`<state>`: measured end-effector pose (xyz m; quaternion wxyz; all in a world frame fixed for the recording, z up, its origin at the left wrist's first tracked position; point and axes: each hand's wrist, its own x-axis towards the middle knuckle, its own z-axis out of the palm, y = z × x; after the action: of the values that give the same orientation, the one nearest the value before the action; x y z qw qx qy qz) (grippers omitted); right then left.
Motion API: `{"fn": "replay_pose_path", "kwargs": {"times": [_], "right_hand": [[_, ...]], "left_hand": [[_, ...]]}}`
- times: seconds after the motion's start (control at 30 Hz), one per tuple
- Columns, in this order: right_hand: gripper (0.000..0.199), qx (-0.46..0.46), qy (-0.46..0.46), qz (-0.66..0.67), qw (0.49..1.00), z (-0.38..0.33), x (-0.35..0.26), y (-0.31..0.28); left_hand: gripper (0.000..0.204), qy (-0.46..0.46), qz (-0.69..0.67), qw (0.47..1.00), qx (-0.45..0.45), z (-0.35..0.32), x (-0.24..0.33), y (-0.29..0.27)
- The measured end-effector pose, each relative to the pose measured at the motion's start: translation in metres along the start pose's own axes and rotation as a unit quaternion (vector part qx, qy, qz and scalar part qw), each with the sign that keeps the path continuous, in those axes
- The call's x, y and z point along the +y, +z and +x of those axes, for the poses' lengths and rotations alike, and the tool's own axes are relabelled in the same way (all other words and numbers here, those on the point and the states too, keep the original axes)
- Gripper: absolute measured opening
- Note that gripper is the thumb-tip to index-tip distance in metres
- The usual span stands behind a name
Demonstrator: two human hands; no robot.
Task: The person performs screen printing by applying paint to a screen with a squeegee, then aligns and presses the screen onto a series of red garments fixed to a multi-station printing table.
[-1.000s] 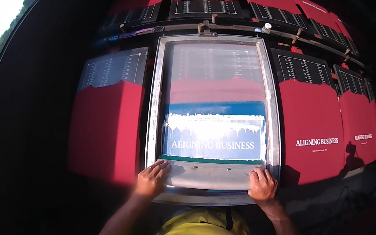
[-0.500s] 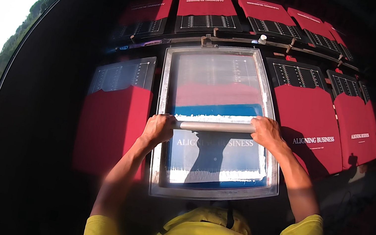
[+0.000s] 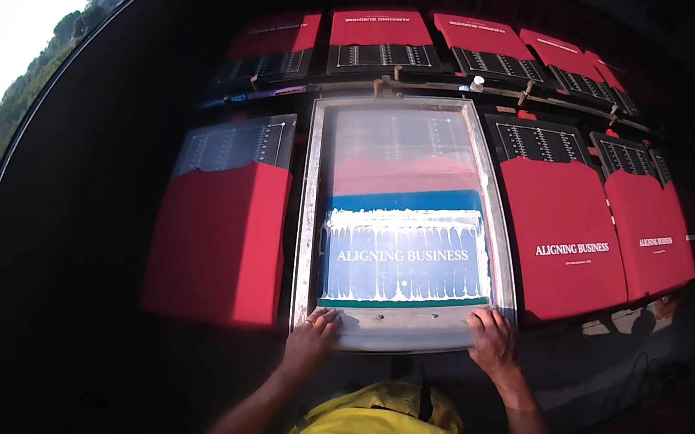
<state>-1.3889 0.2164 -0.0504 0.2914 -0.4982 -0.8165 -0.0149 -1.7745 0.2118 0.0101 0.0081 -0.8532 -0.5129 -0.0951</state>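
Fingers of both hands are curling over the near edge of the printing screen frame (image 3: 408,218), left hand (image 3: 312,341) and right hand (image 3: 493,340) pressing near its two corners. I am judging the metal frame stiff and fairly light, its mesh fragile and inky, lying on the table among red folders (image 3: 562,236); I am gripping rails only.

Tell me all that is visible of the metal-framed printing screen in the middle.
The printing screen is a rectangular pale metal frame with a translucent mesh. White ink streaks cover a blue panel with white lettering; a red sheet shows through above. It lies flat on the dark table between red sheets. The left hand and right hand touch its near edge, where a long pale bar, perhaps a squeegee, lies.
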Motion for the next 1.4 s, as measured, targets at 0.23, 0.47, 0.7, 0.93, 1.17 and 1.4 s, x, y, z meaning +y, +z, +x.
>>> {"fn": "replay_pose_path", "kwargs": {"times": [0.23,0.47,0.7,0.93,1.17,1.4], "right_hand": [[0.074,-0.036,0.046,0.047,0.997,-0.014,-0.025,-0.006],[0.043,0.113,0.137,0.130,0.975,-0.018,0.018,0.016],[0.016,0.251,0.265,0.060,0.929,-0.033,0.124,0.090],[0.015,0.239,0.369,0.154,0.885,-0.012,0.114,0.097],[0.041,0.110,0.455,0.128,0.874,-0.003,0.126,0.093],[0.060,0.050,0.562,0.075,0.822,0.004,0.121,0.091]], "left_hand": [[0.061,0.039,0.006,0.999,-0.035,-0.024,0.005,0.011],[0.053,-0.045,-0.082,0.995,0.031,-0.012,0.005,-0.041],[0.025,-0.233,-0.188,0.947,0.115,-0.007,-0.071,0.028],[0.018,-0.242,-0.151,0.942,0.178,-0.013,-0.084,0.045],[0.023,-0.340,-0.481,0.803,0.085,0.011,-0.077,0.004],[0.030,-0.361,-0.474,0.801,0.051,0.008,-0.078,-0.012]]}}
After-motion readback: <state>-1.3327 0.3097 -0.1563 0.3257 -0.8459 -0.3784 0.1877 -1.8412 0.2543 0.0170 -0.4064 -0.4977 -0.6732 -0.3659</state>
